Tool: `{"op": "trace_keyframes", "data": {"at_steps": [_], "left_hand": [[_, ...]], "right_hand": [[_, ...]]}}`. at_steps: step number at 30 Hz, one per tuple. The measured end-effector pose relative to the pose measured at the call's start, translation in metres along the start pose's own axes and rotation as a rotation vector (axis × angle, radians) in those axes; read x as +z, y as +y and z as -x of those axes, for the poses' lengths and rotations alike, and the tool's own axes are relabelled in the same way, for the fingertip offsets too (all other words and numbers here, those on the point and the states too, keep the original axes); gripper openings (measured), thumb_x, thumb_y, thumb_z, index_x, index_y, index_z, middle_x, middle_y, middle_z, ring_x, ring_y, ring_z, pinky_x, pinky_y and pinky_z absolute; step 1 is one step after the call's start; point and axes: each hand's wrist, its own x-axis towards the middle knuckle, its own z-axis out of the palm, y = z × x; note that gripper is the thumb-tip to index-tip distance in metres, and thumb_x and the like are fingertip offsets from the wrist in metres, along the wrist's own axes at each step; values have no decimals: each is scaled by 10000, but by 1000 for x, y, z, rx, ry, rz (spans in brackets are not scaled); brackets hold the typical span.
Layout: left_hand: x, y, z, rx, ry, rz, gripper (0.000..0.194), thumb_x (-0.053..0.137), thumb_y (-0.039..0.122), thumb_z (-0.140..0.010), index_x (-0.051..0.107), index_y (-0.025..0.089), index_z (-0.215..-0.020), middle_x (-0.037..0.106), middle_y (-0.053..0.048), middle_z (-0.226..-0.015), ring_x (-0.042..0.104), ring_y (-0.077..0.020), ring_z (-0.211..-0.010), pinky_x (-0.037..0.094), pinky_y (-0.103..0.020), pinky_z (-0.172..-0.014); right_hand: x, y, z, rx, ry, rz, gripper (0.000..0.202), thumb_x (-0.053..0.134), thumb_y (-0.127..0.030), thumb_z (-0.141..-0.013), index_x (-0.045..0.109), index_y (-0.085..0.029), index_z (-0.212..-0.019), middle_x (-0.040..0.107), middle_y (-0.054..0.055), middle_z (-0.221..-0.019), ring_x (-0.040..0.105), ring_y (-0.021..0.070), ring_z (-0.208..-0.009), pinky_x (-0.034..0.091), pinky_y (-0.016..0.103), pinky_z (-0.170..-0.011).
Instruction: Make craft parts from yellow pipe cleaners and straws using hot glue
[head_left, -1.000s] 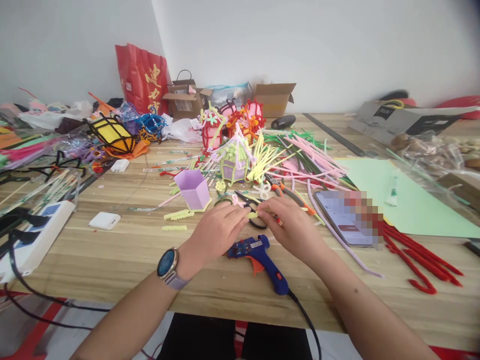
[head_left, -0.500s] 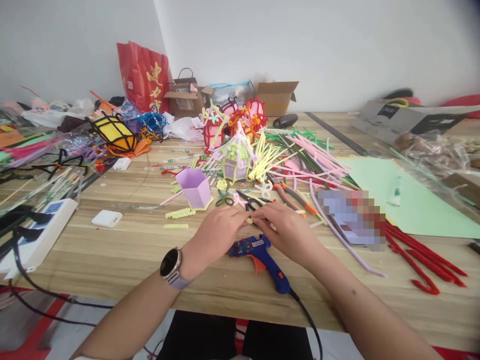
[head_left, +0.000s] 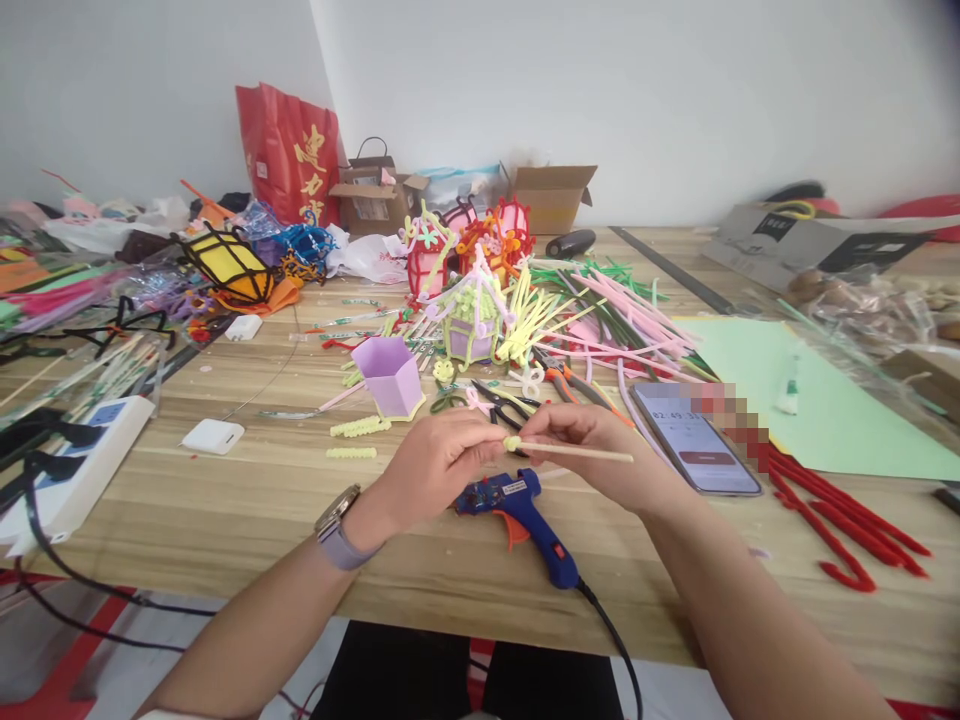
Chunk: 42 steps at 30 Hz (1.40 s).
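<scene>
My left hand [head_left: 442, 462] pinches a small pale-yellow coil of pipe cleaner [head_left: 512, 443] between thumb and fingertips. The coil sits at the end of a thin pale stick [head_left: 589, 453], which points right across my right palm. The fingers of my right hand [head_left: 581, 440] are closed on this stick close to the coil. Below my hands lies a blue hot glue gun [head_left: 536, 515] with an orange trigger. Two finished yellow coiled strips [head_left: 361, 427] rest left of my hands, beside a lilac paper cup [head_left: 390, 380] with a yellow trimmed base.
Black scissors [head_left: 504, 402] and orange-handled pliers [head_left: 562, 382] lie just beyond my hands. Behind them stand a lilac-and-yellow lantern [head_left: 472, 325] and piles of pipe cleaners [head_left: 637, 320]. A phone [head_left: 701, 450] and red pipe cleaners [head_left: 847, 525] are at right, a power strip [head_left: 97, 460] at left.
The pale stick has come into view, lying sideways over my right palm. My right hand has turned and shifted slightly right. The left wrist has rotated, and the phone screen is now visible.
</scene>
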Motion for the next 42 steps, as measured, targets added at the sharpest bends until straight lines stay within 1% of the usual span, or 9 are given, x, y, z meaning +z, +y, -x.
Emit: {"op": "trace_keyframes", "data": {"at_steps": [5,11,14,20,25,30,34,38,42], "left_hand": [[4,-1,1,-109,152,-96,271,454,261,-959,688,167,-860,653,-29,-728,586,-149,-696,445,-255,-656],[12,-8,3,-44,225,-348,284,398,233,-974,671,157,-987,676,-63,-805,599,-185,-767,481,-311,-717],[14,-9,4,-18,188,-459,275,384,204,-977,652,147,-994,661,-63,-796,578,-193,-752,474,-324,-698],[13,-5,5,-30,-46,-589,208,428,131,-946,631,144,-904,630,-63,-803,553,-214,-794,465,-343,-712],[7,-5,3,136,-152,-556,229,427,139,-948,646,131,-882,623,-68,-787,548,-205,-780,454,-324,-696],[-6,-7,0,318,-118,-241,297,390,194,-980,667,140,-891,650,-58,-776,563,-160,-762,449,-276,-722],[-9,-4,1,179,-8,-42,237,453,225,-965,675,150,-925,682,-56,-822,590,-154,-785,452,-259,-708],[-2,-2,1,-51,142,-68,224,487,227,-945,687,153,-875,657,-37,-731,586,-149,-709,444,-252,-652],[8,-3,1,-86,249,-149,208,482,200,-939,683,144,-926,678,-50,-787,601,-161,-749,455,-266,-672]], "right_hand": [[15,2,-2,-49,111,103,296,577,-463,-842,654,-197,-737,601,10,-635,540,147,-592,407,272,-551],[34,7,1,-65,288,365,232,497,-351,-900,615,-208,-761,558,-21,-541,455,118,-471,328,252,-461],[39,13,3,-185,355,637,216,469,-286,-920,622,-201,-793,613,14,-623,515,132,-530,352,259,-506],[29,16,5,-460,382,1182,251,466,-176,-931,687,-203,-815,689,65,-775,594,191,-721,371,299,-608],[9,9,2,-400,238,846,235,486,-181,-920,706,-203,-843,690,68,-815,605,187,-777,435,296,-669],[-7,0,2,-228,0,325,151,619,-284,-852,714,-209,-761,671,15,-707,592,142,-649,453,274,-636],[-5,-2,2,-120,8,100,201,654,-373,-815,710,-189,-758,671,23,-705,584,144,-637,442,267,-590],[8,3,-1,-86,148,44,269,652,-440,-797,697,-187,-716,637,23,-663,569,156,-636,433,279,-587],[22,8,-4,-3,253,-35,293,663,-473,-762,710,-191,-701,633,26,-647,542,153,-625,413,282,-574]]}}
